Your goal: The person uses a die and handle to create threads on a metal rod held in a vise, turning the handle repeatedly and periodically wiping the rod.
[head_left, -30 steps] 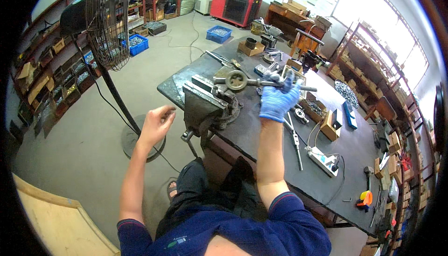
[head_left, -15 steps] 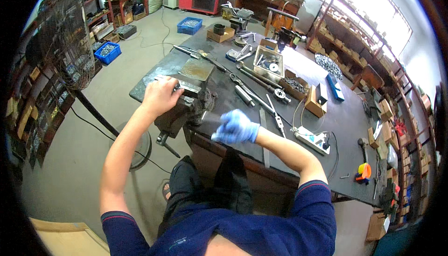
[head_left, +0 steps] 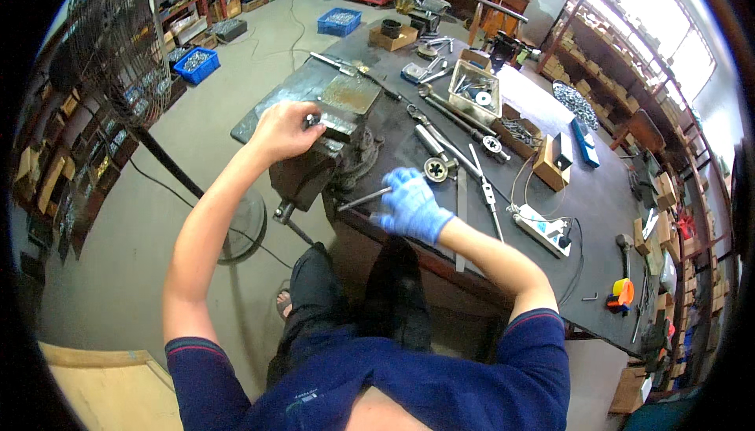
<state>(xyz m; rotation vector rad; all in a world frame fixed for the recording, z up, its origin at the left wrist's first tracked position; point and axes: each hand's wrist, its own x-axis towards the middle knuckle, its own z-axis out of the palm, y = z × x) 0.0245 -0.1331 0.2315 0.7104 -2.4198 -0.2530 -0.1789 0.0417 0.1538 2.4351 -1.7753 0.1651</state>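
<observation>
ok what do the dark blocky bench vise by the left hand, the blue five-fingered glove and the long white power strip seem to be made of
The dark bench vise: probably cast iron or steel, worn, with bare grey glints on top. The blue glove: likely knitted fabric, matte, with mottled paler patches. The white power strip: likely hard plastic, its pale casing smooth-looking.

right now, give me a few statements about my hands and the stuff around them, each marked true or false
1. The right hand wears a blue glove. True.
2. The left hand is gloved too. False: it is bare.
3. A small metal piece shows at the left hand's fingers, over the vise. True.
4. The power strip on the bench is black. False: it is white.
5. The fan stands left of the bench. True.
</observation>
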